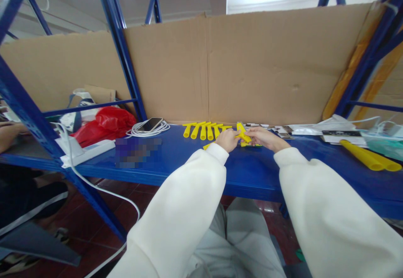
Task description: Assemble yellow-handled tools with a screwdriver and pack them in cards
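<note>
In the middle of the blue shelf, my left hand (228, 139) and my right hand (262, 138) come together, fingers closed around a yellow plastic piece (243, 133) with branching arms. Its exact shape is partly covered by my fingers. Just left of my hands, several yellow tube-shaped pieces with flat tops (203, 131) stand in a row. Another small yellow part (207, 146) pokes out beside my left wrist. Something dark green and yellow lies under my right hand, too small to make out.
A coiled white cable (147, 129) with a phone (152, 124) on it, a red bag (105, 123) and a white power strip (94, 152) are on the left. Long yellow tubes (367, 156) and packets (343, 137) lie right. Cardboard (252, 64) walls the back. Another person sits far left.
</note>
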The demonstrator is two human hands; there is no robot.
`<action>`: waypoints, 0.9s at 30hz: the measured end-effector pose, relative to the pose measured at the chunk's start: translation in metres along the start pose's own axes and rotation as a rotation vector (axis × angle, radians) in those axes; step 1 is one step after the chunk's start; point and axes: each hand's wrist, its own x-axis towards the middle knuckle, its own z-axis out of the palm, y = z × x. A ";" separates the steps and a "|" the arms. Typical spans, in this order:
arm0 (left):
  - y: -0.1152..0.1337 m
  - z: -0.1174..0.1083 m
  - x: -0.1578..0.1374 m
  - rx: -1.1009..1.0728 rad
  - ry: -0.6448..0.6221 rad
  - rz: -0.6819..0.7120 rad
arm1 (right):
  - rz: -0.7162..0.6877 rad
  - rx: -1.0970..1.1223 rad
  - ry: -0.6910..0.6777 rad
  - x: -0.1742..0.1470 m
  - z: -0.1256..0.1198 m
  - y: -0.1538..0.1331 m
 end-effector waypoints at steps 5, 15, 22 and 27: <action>-0.001 0.002 -0.001 -0.038 0.014 0.026 | -0.040 0.004 -0.026 -0.003 0.003 -0.001; 0.006 0.005 -0.007 0.030 -0.109 -0.080 | -0.055 -0.025 -0.037 0.003 0.006 0.006; 0.008 0.000 -0.007 0.082 -0.098 -0.074 | -0.060 -0.003 -0.064 0.001 0.007 0.005; 0.010 -0.004 -0.007 0.122 -0.085 -0.056 | -0.052 0.043 -0.060 -0.004 0.011 -0.002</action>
